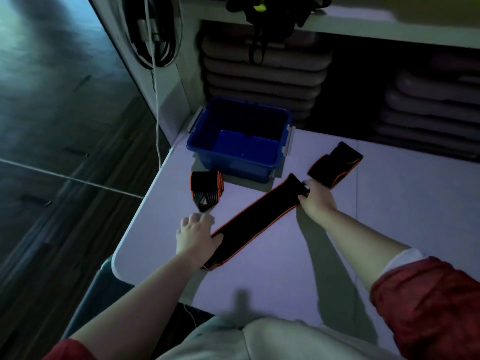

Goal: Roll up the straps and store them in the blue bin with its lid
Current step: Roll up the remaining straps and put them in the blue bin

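A long black strap with orange edging (255,220) lies diagonally across the white table (389,216). My right hand (318,197) grips its far end, fingers curled round it. My left hand (194,236) rests on its near end, thumb against the strap's edge. A second black and orange strap (335,165) lies folded beyond my right hand. A rolled strap (206,188) sits left of the long one, in front of the blue bin (205,141). The bin stands open at the table's far left corner, and a blue lid-like panel (246,149) lies inside it.
The table's left edge and rounded front corner drop to a dark floor. White shelving behind the bin holds stacked pale mats (265,74). Cables (155,35) hang on the shelf's left side, and a dark harness (270,16) hangs over the shelf above the bin.
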`<state>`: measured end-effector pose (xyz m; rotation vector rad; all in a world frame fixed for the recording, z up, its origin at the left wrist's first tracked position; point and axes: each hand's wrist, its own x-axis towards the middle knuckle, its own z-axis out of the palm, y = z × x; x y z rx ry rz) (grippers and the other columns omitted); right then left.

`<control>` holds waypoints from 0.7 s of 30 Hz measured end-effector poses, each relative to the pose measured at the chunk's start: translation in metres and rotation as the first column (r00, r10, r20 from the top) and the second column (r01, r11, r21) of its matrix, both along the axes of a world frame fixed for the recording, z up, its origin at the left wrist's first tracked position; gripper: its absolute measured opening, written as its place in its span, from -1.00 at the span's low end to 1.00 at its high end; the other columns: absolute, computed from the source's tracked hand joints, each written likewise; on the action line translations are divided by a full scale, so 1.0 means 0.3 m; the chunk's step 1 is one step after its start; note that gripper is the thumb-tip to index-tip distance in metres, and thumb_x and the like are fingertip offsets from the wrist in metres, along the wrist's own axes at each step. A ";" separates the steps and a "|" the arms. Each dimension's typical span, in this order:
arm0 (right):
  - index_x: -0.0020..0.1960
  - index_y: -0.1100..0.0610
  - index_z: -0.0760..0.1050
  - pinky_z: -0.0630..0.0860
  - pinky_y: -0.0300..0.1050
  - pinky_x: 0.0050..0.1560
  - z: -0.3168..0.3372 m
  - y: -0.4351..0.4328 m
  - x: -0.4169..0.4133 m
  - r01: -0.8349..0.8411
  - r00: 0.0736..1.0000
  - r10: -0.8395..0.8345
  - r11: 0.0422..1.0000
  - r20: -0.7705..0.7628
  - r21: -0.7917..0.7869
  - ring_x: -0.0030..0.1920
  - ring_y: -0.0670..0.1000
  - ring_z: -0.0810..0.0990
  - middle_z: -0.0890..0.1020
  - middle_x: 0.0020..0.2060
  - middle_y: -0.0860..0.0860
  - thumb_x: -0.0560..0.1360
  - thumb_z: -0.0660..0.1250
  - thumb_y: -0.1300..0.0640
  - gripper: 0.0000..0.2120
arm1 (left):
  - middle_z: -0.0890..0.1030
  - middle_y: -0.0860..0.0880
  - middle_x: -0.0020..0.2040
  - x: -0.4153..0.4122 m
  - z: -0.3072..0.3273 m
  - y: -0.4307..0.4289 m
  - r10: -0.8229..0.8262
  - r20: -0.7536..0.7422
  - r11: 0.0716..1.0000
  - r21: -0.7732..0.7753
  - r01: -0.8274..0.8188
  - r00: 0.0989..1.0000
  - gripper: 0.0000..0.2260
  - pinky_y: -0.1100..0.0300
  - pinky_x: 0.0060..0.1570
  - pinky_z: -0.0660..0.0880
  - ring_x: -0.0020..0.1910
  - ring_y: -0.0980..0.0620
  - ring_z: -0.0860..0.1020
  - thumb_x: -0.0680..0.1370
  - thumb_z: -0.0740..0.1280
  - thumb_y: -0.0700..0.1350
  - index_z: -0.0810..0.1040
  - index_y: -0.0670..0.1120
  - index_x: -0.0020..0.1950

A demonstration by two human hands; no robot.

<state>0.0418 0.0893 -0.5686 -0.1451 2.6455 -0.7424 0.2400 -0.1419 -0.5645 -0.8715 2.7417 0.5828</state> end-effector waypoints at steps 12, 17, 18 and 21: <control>0.18 0.05 0.42 0.52 -0.06 -0.16 0.037 0.652 0.164 0.221 0.975 -0.222 0.974 0.012 0.057 -0.02 0.15 0.60 0.63 0.03 0.08 0.42 0.33 0.09 -0.66 | 0.43 -0.06 0.24 -0.101 -0.055 0.418 -0.296 -0.004 0.954 -0.052 0.295 0.955 -0.66 -0.02 0.23 0.33 0.23 -0.13 0.33 0.52 0.28 0.00 0.41 0.07 0.31; 0.37 0.12 0.23 0.53 -0.02 -0.13 0.031 0.955 0.199 0.194 0.960 -0.214 0.973 0.182 0.121 -0.04 0.16 0.57 0.59 0.07 0.16 0.45 0.35 0.12 -0.46 | 0.41 -0.07 0.27 -0.260 -0.047 0.663 -0.432 -0.011 0.902 -0.033 0.431 0.902 -0.68 0.00 0.25 0.30 0.25 -0.13 0.32 0.53 0.26 0.01 0.43 0.06 0.29; 0.38 0.12 0.22 0.53 -0.02 -0.11 0.027 0.995 0.199 0.185 0.957 -0.202 0.978 0.210 0.099 -0.04 0.15 0.56 0.58 0.07 0.16 0.46 0.35 0.12 -0.45 | 0.41 -0.07 0.27 -0.290 -0.041 0.694 -0.453 -0.001 0.891 -0.047 0.452 0.892 -0.67 0.00 0.27 0.29 0.25 -0.13 0.32 0.52 0.26 0.03 0.45 0.06 0.27; 0.39 0.10 0.25 0.46 -0.09 -0.16 0.014 1.076 0.186 0.199 0.948 -0.189 0.980 0.254 -0.014 -0.08 0.07 0.58 0.60 -0.08 0.06 0.46 0.39 0.10 -0.44 | 0.41 -0.07 0.31 -0.396 -0.013 0.751 -0.479 0.026 0.874 -0.086 0.479 0.878 -0.65 -0.01 0.29 0.28 0.29 -0.13 0.32 0.50 0.27 0.08 0.47 0.05 0.28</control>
